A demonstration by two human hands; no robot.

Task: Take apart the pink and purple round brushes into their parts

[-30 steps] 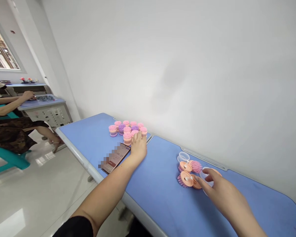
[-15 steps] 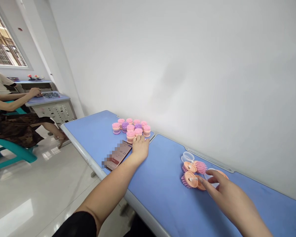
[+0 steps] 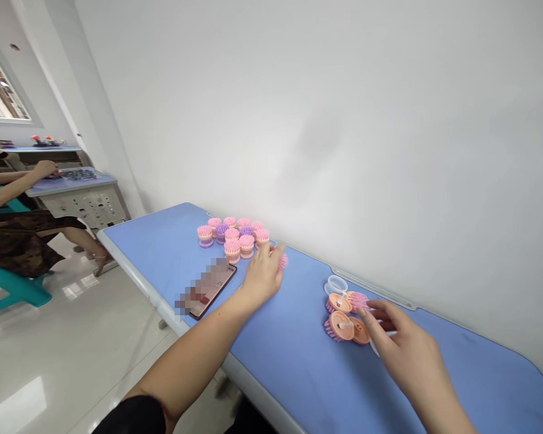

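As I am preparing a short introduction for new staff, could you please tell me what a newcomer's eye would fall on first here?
Probably the cluster of pink and purple brushes, bright on the blue tabletop beside the left hand. Next might come the orange parts farther right, next to the right hand. The phone, lying left of the left wrist, could draw the eye third.

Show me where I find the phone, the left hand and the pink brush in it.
Phone [image 3: 214, 292]: head view, on its screen.
Left hand [image 3: 263, 275]: head view, on its back.
Pink brush [image 3: 283, 261]: head view, on its bristles.
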